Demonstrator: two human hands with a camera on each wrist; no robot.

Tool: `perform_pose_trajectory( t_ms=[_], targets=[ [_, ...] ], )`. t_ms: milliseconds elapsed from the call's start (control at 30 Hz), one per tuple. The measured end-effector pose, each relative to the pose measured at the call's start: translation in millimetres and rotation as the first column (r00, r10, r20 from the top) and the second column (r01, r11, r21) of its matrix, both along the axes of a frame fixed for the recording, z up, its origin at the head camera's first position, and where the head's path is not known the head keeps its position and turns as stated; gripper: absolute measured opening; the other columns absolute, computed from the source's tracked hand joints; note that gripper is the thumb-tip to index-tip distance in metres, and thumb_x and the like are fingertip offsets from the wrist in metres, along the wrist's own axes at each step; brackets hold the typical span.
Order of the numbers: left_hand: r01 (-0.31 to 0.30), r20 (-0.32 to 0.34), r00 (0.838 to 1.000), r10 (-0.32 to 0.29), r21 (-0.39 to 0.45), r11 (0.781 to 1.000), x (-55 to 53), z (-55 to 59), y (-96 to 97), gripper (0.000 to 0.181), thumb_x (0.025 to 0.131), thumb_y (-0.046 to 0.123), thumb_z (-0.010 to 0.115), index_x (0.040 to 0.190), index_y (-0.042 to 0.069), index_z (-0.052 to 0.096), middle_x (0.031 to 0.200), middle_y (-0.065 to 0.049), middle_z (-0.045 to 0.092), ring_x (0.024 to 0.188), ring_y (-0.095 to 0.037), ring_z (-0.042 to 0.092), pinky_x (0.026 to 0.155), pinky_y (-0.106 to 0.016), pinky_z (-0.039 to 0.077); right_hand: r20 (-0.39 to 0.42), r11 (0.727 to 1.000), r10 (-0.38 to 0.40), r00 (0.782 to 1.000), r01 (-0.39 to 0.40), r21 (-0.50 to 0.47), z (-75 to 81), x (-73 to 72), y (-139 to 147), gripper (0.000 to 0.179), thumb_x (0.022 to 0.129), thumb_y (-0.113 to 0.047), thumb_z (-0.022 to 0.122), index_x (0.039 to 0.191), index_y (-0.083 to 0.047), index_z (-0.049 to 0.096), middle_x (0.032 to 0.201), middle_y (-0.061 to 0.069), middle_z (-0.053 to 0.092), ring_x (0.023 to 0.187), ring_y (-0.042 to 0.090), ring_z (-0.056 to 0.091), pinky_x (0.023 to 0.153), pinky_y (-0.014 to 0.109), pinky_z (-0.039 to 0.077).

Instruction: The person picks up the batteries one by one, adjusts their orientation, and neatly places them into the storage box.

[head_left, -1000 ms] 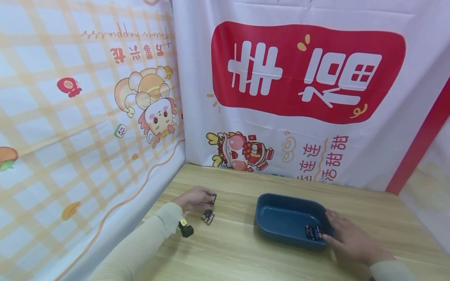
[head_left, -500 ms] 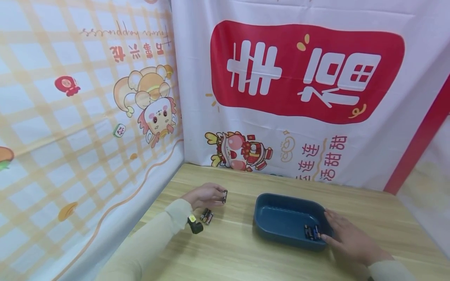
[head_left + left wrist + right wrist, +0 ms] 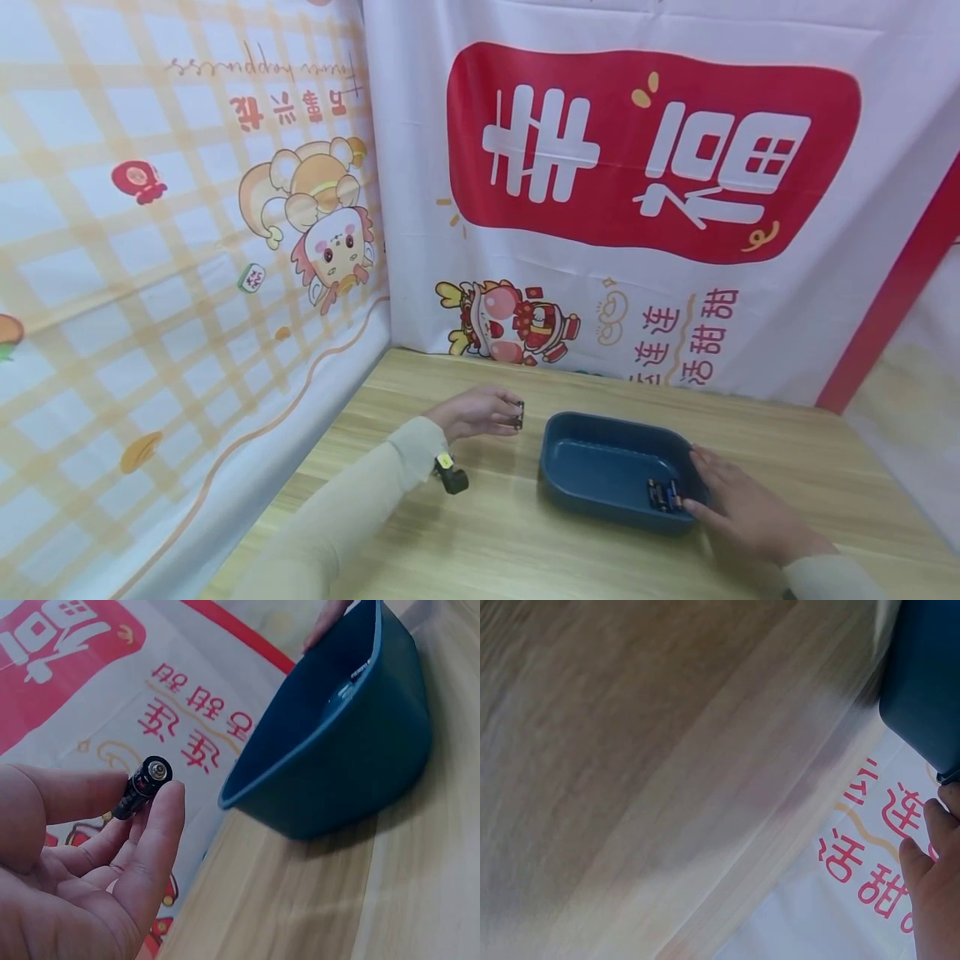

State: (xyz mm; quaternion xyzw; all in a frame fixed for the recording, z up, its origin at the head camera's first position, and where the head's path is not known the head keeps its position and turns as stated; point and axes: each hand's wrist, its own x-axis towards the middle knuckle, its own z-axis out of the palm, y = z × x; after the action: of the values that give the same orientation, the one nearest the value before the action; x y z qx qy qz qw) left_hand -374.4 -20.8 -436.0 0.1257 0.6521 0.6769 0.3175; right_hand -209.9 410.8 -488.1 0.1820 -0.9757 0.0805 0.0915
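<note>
In the head view my left hand [image 3: 480,412] pinches a small dark battery [image 3: 518,414] between thumb and fingers, above the table just left of a blue plastic bin [image 3: 551,492]. The left wrist view shows the battery [image 3: 142,786] with its metal end towards the camera. My right hand [image 3: 750,504] holds the bin's right end, thumb over the rim at the near corner and fingers at the far side. Several batteries [image 3: 663,495] lie together inside the bin near that thumb. In the right wrist view, fingertips touch the bin's rim [image 3: 946,777].
The bin stands on a light wooden table [image 3: 525,550]. A white printed cloth [image 3: 420,167] hangs behind the table, and a checked cloth [image 3: 187,250] at the left. A black wrist camera [image 3: 452,477] sits at the left sleeve.
My left hand has moved right with the battery, towards the bin. The loose batteries on the table are now hidden behind the left wrist. The right hand and bin have stayed in place.
</note>
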Motion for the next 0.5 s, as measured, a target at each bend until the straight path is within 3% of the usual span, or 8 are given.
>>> perform_pose_trajectory(
  t_ms=[133,300,500],
  targets=[
    [0.034,-0.013,0.999,-0.034,-0.014,0.999,-1.1,3.5,16.6,0.03,0.093,0.004,0.062,0.121,-0.003,0.058,0.113,-0.022,0.062,0.104,-0.031,0.064,0.086,-0.042,0.056,-0.001,1.0,0.002,1.0,-0.002,0.006,0.6,-0.7,-0.1,0.078,0.095,-0.054,0.054,0.146,0.003,0.038,0.152,0.02,0.033,0.137,0.043,0.031,0.107,0.059,0.03],
    [0.077,-0.032,0.996,-0.078,-0.023,0.997,0.2,3.0,33.9,0.029,0.093,0.006,0.064,0.122,0.0,0.059,0.125,-0.03,0.056,0.107,-0.033,0.063,0.086,-0.042,0.056,-0.007,1.0,0.006,1.0,-0.006,-0.003,1.0,-0.3,-0.4,0.078,0.094,-0.054,0.055,0.145,0.003,0.039,0.152,0.02,0.034,0.136,0.042,0.032,0.106,0.06,0.032],
    [0.126,-0.036,0.991,-0.127,-0.024,0.992,4.2,2.1,50.3,0.036,0.093,0.006,0.063,0.127,-0.004,0.056,0.128,-0.03,0.054,0.116,-0.04,0.056,0.086,-0.042,0.056,-0.021,1.0,0.006,1.0,-0.006,-0.003,-0.6,-0.8,1.0,0.078,0.094,-0.054,0.056,0.145,0.003,0.04,0.151,0.019,0.035,0.136,0.043,0.033,0.106,0.059,0.032]
  ],
)
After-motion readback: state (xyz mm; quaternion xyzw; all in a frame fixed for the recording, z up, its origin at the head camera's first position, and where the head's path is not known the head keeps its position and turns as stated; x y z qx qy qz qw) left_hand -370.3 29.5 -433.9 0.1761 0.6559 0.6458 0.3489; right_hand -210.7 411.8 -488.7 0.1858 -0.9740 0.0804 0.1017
